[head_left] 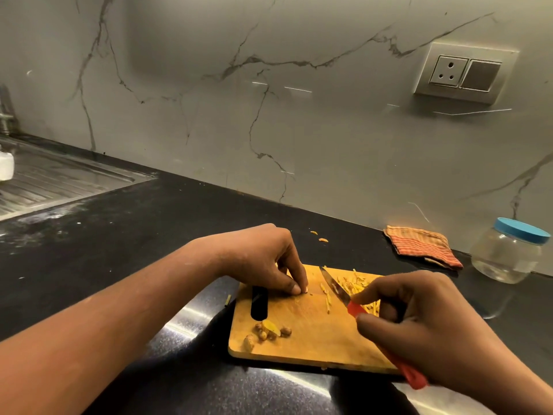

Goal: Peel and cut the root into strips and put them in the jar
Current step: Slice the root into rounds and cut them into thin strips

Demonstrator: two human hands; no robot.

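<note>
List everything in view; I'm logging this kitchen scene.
counter: one, black, along wall
sink: one, steel, far left
socket plate: one, pale grey, on wall
cutting board: one, yellow-brown wood, on counter
knife: one, red handle, held, blade over board
root strips: many, yellow, on board beside blade
root scraps: several, brown-yellow, board's near left corner
jar: one, clear, blue lid on, counter at right
cloth: one, orange striped, by wall left of jar
left hand: one, fingertips down on board
right hand: one, grips knife handle
</note>
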